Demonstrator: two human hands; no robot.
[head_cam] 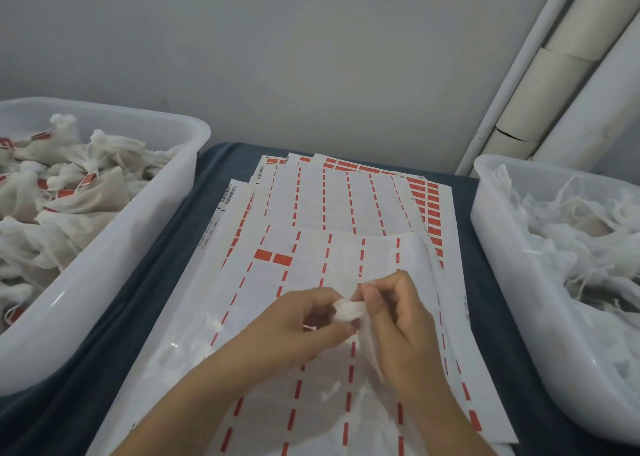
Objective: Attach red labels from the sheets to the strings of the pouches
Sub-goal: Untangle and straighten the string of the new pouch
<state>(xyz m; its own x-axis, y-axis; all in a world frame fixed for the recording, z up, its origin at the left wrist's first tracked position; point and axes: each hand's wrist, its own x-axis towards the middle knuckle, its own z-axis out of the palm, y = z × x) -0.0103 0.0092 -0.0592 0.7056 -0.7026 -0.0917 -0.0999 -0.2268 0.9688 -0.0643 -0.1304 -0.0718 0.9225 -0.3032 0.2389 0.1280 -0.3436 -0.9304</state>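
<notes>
Both hands pinched a pouch [348, 309] btwn them: left hand [304, 320] at 9, right hand [391, 310] at 3. Red labels [273, 256] lay toward 11, nearer left.

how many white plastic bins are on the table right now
2: one bin at the left edge holding labelled pouches, one bin at the right edge holding unlabelled ones. Both run out of frame.

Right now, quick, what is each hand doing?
Left hand: holds the white pouch by its gathered top.
Right hand: pinches the same pouch at its top.
</notes>
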